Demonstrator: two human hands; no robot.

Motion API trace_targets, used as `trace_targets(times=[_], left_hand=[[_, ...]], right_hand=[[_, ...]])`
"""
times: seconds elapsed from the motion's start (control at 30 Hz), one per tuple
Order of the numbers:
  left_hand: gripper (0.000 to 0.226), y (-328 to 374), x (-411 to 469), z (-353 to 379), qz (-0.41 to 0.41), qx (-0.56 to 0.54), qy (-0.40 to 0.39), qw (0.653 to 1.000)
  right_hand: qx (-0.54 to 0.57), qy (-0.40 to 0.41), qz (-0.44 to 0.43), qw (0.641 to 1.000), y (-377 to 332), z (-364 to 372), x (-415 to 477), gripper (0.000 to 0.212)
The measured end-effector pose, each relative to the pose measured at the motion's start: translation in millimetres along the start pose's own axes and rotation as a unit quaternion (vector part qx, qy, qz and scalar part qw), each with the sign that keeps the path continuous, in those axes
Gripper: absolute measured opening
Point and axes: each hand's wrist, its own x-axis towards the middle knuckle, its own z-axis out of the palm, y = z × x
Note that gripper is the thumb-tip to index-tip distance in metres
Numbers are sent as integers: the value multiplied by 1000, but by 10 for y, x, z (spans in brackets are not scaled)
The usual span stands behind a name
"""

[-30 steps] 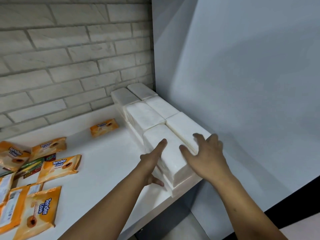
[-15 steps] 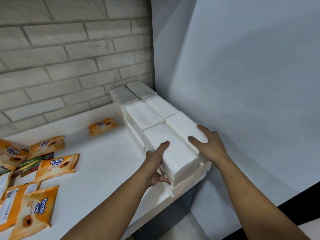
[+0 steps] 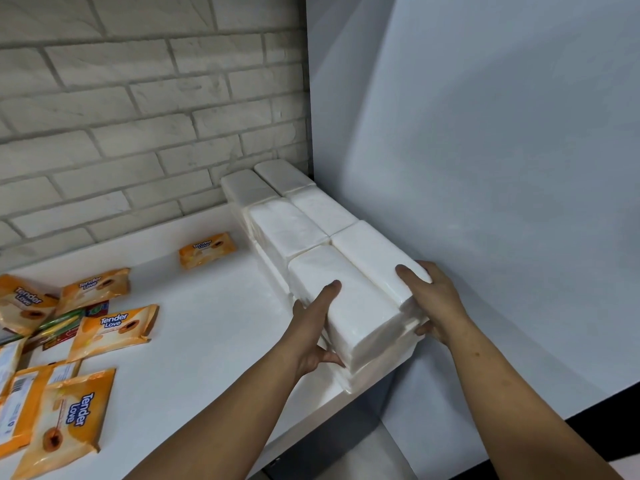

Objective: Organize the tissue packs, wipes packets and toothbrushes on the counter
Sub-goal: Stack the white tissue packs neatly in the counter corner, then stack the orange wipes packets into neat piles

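Presently, left hand (image 3: 311, 327) and right hand (image 3: 434, 299), fingers clasped on the nearest white plastic-wrapped tissue packs (image 3: 360, 306) at the white counter (image 3: 207, 334) edge: press evenly inward, keeping rows flush.

Two bare forearms enter from about six o'clock, no sleeve showing on either up to the frame edge; no watch, ring, band or glove is visible; the left hand (image 3: 313, 327) has a thumb with a short, plain nail; the right hand (image 3: 438, 299) shows short nails too, and small dark spots dot the right forearm (image 3: 512, 386) toward five o'clock.
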Motion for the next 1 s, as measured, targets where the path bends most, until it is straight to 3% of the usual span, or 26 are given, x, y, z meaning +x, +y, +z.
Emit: trace_targets(times=[0.23, 0.47, 0.57, 0.77, 0.9, 1.0], left_hand=[[108, 5, -53, 45, 9, 8, -2, 1000], [102, 24, -84, -62, 24, 78, 7, 997], [106, 54, -121, -191, 36, 112, 42, 992], [94, 145, -219, -565, 138, 116, 127, 975], [109, 213, -338, -967, 187, 134, 180, 956], [107, 277, -451, -1297, 203, 136, 212, 946]], right_hand=[[-37, -31, 1, 999, -109, -126, -27, 27], [-259, 41, -110, 959, -231, -104, 22, 54], [-311, 64, -141, 938, -347, -32, -31, 67], [-328, 74, -269, 903, -742, 362, -268, 60], [-328, 39, -345, 879, -946, 816, -508, 54], [-333, 7, -383, 861, -1033, 1217, -693, 53]])
